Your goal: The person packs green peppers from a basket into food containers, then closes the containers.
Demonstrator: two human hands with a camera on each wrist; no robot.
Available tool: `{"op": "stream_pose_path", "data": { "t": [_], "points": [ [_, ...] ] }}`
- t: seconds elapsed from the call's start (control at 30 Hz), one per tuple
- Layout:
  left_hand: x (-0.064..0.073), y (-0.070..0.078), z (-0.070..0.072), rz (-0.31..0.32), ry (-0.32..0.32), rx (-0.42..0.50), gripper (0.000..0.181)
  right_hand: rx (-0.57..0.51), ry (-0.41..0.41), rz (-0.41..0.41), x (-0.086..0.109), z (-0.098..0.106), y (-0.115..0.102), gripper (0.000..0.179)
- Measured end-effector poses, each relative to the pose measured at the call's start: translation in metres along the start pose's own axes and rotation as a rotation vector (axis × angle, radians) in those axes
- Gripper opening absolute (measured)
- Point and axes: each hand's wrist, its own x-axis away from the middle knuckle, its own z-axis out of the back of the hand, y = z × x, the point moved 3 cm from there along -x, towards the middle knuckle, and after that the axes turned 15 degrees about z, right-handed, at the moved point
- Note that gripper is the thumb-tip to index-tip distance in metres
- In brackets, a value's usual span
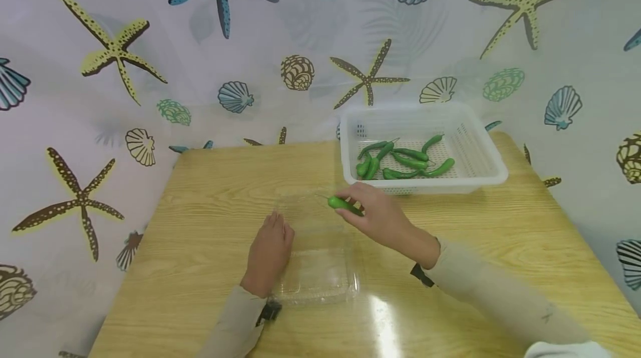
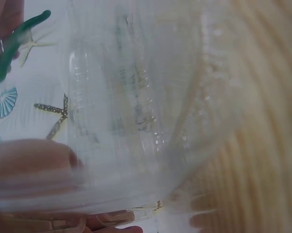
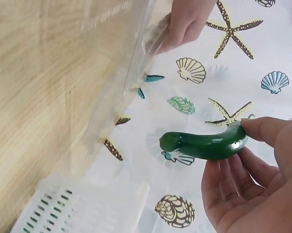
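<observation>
Between thumb and fingers of my right hand (image 1: 379,217) is a curved green chili pepper (image 1: 344,205), held above the far right part of a clear plastic clamshell container (image 1: 320,295). The right wrist view shows the glossy pepper (image 3: 204,144) pinched near one end. At the container's left edge, my left hand (image 1: 269,252) grips the clear plastic, its fingers close together. The clamshell lies unfolded on the table, with its two halves one beyond the other. Blurred clear plastic fills most of the left wrist view and partly covers the left fingers.
A white perforated plastic basket (image 1: 425,182) stands at the back right of the wooden table (image 1: 215,191), with several green chili peppers (image 1: 410,162) in it. Behind the table hangs a sheet (image 1: 280,24) printed with starfish and shells.
</observation>
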Motion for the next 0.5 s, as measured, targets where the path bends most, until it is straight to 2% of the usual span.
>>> {"op": "stream_pose_path", "data": {
  "t": [0.33, 0.5],
  "points": [
    [0.0, 0.001, 0.001, 0.032, -0.017, 0.008, 0.044, -0.135, -0.022, 0.029, 0.011, -0.036, -0.018, 0.023],
    [0.001, 0.002, 0.002, 0.009, -0.005, -0.025, 0.044, -0.162, -0.034, 0.065, 0.013, -0.047, -0.023, 0.024]
  ]
}}
